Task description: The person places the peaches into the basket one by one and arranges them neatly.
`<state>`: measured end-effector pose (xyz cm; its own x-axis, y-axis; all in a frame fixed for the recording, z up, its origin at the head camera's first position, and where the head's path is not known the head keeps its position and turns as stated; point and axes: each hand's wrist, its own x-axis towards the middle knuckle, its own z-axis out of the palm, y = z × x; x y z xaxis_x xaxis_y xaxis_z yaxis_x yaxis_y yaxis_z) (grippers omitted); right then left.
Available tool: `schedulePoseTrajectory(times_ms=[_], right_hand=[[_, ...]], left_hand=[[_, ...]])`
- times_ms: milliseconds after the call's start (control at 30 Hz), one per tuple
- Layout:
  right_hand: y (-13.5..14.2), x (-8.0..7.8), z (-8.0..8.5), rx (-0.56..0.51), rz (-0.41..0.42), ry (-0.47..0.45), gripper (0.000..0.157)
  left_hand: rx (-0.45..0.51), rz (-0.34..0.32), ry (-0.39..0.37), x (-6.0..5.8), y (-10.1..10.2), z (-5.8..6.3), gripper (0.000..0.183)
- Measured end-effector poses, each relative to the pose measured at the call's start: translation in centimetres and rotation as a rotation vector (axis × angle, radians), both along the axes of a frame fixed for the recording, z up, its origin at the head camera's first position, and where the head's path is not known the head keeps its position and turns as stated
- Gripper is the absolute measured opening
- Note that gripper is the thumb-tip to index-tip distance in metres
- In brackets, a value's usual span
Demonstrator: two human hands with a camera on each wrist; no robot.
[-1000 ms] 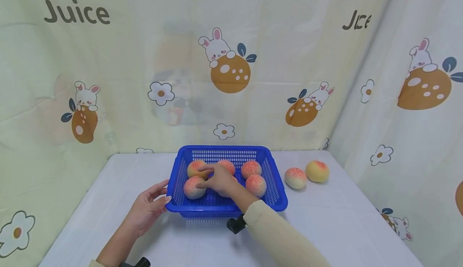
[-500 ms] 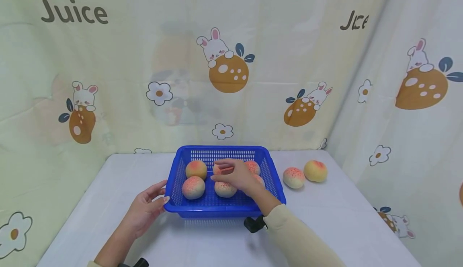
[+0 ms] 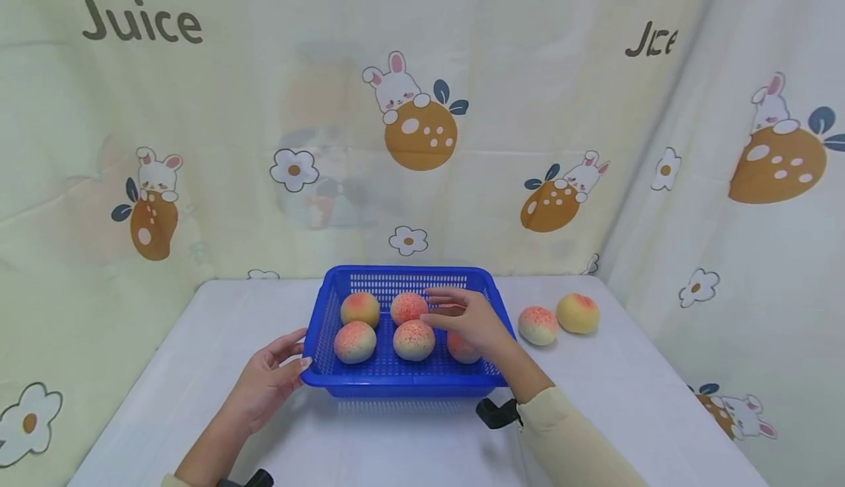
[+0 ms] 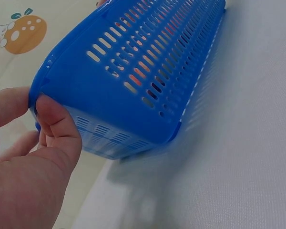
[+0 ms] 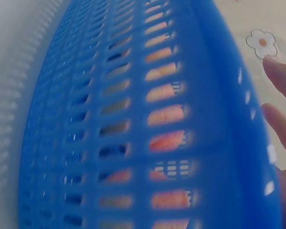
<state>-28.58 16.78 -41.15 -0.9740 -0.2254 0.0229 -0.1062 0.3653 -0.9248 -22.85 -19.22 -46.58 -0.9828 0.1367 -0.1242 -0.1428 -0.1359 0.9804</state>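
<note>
A blue plastic basket (image 3: 416, 381) with slotted sides stands on the white table, and several peaches lie inside in two rows. My left hand (image 3: 267, 381) pinches the basket's rim at its left front corner; the left wrist view shows the thumb (image 4: 57, 121) against the rim's outside. Above the right part of the basket is my right hand (image 3: 472, 322), fingers loosely extended and holding nothing. It partly covers the right front peach (image 3: 461, 349) and most of the one behind. The middle front peach (image 3: 414, 340) sits just left of its fingertips.
Right of the basket, a speckled pink peach (image 3: 538, 326) and a yellow peach (image 3: 578, 314) lie close together on the white tablecloth (image 3: 607, 414). A printed curtain (image 3: 502, 201) hangs behind the table and along its sides.
My right hand has moved rightward over the basket, from the left peaches to the right ones, uncovering the left and middle peaches. The left hand still holds the rim.
</note>
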Motion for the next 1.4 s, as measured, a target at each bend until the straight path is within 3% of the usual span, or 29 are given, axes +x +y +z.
schedulePoseTrajectory(times_ms=[233, 533, 767, 967, 1167, 1400], right_hand=[[1.8, 0.6, -0.7, -0.027, -0.012, 0.011, 0.066], [4.3, 1.2, -0.3, -0.09, -0.047, 0.064, 0.056], [5.9, 1.5, -0.3, -0.108, -0.079, 0.028, 0.059], [7.3, 1.6, -0.3, -0.085, -0.147, 0.039, 0.064], [9.7, 0.7, -1.4, -0.197, -0.227, 0.107, 0.063], [12.6, -0.2, -3.3, -0.22, -0.406, 0.154, 0.059]], left_hand=[[-0.007, 0.007, -0.002, -0.1, 0.2, 0.0, 0.066], [-0.003, 0.012, -0.003, -0.2, 0.1, -0.1, 0.066], [-0.014, 0.008, 0.008, -0.2, 0.0, 0.0, 0.067], [-0.016, 0.011, 0.006, -0.1, 0.0, 0.1, 0.066], [0.003, 0.014, 0.007, -0.1, 0.1, 0.0, 0.067], [-0.004, 0.018, 0.01, -0.2, 0.1, -0.3, 0.067]])
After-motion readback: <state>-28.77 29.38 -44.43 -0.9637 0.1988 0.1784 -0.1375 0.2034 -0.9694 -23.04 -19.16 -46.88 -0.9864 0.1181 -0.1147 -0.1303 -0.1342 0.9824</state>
